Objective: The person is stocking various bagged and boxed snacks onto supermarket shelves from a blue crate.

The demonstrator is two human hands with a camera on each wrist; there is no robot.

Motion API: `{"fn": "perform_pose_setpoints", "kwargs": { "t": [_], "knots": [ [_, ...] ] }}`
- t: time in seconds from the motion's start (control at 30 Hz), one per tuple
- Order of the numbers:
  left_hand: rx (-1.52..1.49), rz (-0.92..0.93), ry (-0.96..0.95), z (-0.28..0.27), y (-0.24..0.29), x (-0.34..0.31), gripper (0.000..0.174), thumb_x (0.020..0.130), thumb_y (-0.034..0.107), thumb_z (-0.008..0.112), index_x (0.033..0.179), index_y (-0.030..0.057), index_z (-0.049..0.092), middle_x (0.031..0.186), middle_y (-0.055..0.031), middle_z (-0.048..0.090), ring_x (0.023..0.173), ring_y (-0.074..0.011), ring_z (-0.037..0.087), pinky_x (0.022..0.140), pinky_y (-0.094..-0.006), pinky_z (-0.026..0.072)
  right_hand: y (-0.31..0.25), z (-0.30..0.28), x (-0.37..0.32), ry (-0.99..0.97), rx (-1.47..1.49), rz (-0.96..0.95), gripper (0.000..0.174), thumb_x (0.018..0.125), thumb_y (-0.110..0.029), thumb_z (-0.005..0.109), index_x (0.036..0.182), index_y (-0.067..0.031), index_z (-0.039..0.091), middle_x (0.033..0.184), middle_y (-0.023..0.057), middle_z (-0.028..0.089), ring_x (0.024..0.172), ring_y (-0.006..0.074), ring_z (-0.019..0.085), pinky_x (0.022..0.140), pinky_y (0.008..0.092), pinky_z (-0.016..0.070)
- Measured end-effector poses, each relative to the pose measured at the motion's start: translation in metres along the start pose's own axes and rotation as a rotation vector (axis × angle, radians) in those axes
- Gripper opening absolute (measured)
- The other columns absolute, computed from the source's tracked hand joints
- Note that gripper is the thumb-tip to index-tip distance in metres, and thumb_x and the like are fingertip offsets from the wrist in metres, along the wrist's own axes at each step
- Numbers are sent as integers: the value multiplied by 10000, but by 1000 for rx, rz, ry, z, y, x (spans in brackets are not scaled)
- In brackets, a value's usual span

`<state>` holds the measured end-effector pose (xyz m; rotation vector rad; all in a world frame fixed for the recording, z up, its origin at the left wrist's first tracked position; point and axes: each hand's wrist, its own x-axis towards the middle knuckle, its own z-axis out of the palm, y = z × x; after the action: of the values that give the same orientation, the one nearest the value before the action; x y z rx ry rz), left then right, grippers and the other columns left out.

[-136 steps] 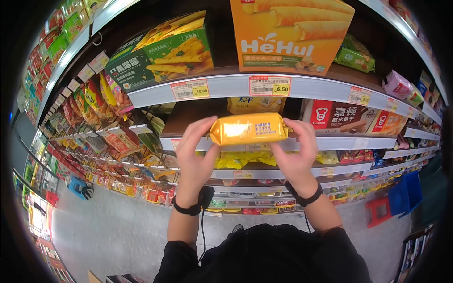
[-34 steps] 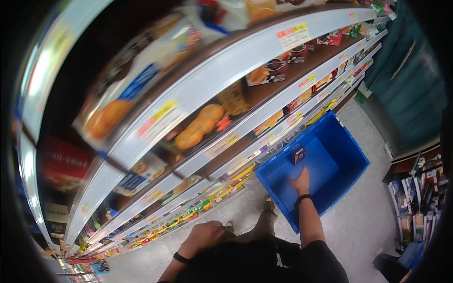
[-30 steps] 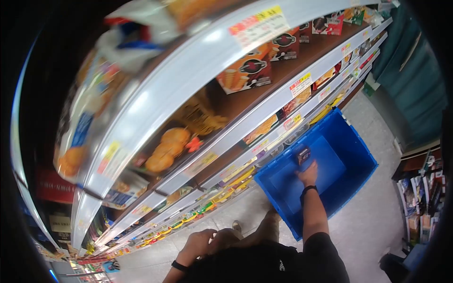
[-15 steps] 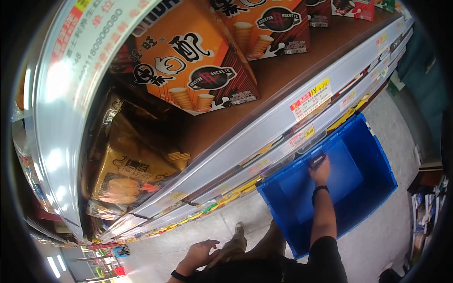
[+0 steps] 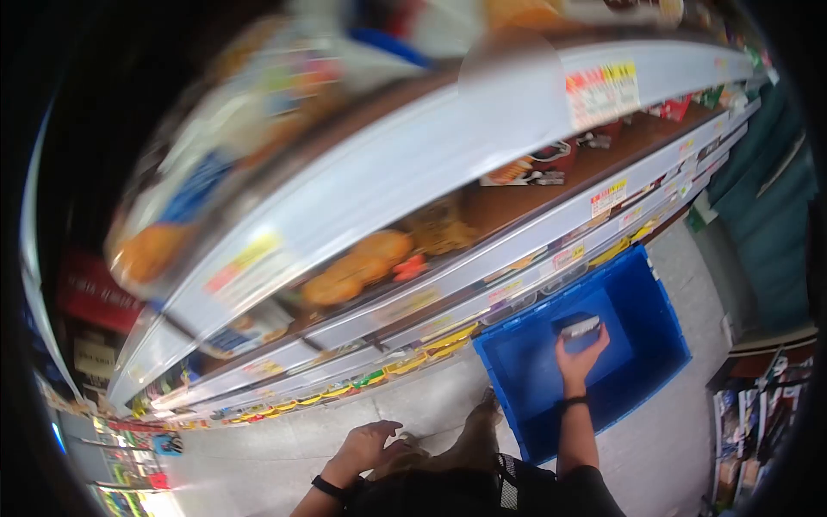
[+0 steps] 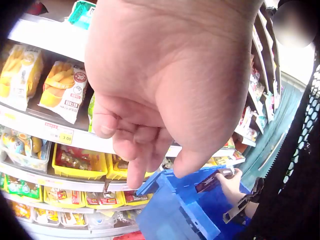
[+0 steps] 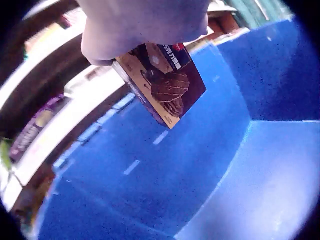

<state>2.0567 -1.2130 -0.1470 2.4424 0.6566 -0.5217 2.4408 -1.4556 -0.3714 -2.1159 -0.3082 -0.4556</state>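
Now I see the right hand [image 5: 579, 358] gripping the brown box [image 5: 578, 327] at 4 o'clock, in or just over the blue bin [image 5: 644, 366]; a second ago they were apart, so pick-up seems done; at 7 o'clock the left hand [image 5: 365, 448] hangs loose, empty

Box [image 7: 171, 91] partly behind right hand [image 7: 145, 27]

“克力” on box [image 7: 167, 87], “20” on bag [image 6: 64, 92]
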Motion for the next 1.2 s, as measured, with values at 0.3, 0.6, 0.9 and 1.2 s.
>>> {"fn": "perform_pose_setpoints", "kwargs": {
  "t": [0.3,0.6,0.9,1.2],
  "knots": [
    [-271,-27,219,4,-72,-92,537,913,516,681,1260,106,655,1047,-102,764,881,-328,737,824,-437,582,-264,-60,-137,-712,350,-646,1024,575,-393,936,1368,20,437,1330,233,545,1220,418,539,1068,519,421],
    [-522,-394,285,65,-237,-285,830,783,604,763,1334,22,547,1070,-228,746,948,-409,732,877,-474,573,-478,3,-411,-1268,707,-1159,981,676,-363,890,1469,-39,412,1431,209,488,1313,415,501,1155,576,365],
    [-767,-997,765,156,-345,-474,523,917,403,679,1126,-76,654,967,-323,694,930,-469,675,856,-547,535,-632,32,-623,-1762,846,-1579,939,788,-382,823,1534,-43,365,1523,217,426,1328,408,495,1149,534,383],
    [-1041,-1331,1042,192,-439,-598,560,819,404,748,1187,-15,702,1031,-273,742,1020,-396,723,880,-474,556,-717,127,-759,-2134,497,-1416,410,902,-458,728,1019,-66,695,960,105,735,878,308,720,763,417,571]
  ]
}}
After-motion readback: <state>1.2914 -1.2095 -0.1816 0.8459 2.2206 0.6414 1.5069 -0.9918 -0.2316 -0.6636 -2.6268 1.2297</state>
